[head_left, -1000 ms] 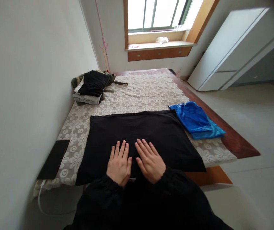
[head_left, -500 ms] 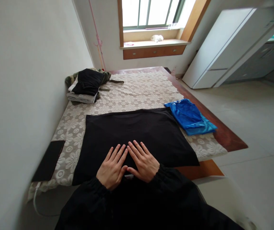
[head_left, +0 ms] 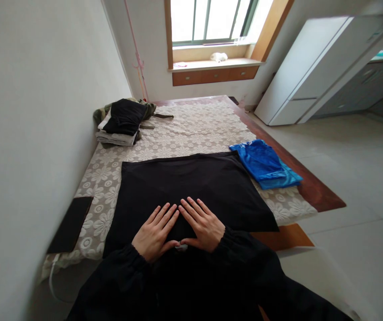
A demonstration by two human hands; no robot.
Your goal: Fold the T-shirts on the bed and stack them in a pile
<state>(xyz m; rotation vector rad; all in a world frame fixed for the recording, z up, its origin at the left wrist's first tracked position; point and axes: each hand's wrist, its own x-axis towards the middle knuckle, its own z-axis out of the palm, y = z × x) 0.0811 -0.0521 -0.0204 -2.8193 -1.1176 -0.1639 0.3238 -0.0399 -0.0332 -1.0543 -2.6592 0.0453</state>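
At the bottom of the frame we see 2 black sleeves (head_left: 178, 285) running up to our hands. The left hand (head_left: 154, 234) and the right hand (head_left: 203, 225) lie palm down on the near part of a black cloth (head_left: 194, 178), just below the middle of the frame. The fingers (head_left: 164, 214) of both are stretched out flat and slightly spread, pinching nothing. They slant toward each other so that the index tips nearly meet, and the thumbs close in beneath.

The black cloth is spread flat in the centre of the frame, on a bed (head_left: 194, 127) covered with a cream lace sheet of flower pattern, and it reaches the bed's near end. At lower left a flat dark slab (head_left: 71, 225) lies on the bed's corner by the wall, with a white cable (head_left: 52, 281) below it. Right of centre a folded blue garment (head_left: 265, 162) lies just beside the cloth's far right corner. Farther off, upper left of centre, sits a pile of folded clothes (head_left: 122, 121). At the top we see a window sill (head_left: 214, 64) and, at upper right, a white cabinet (head_left: 315, 67)
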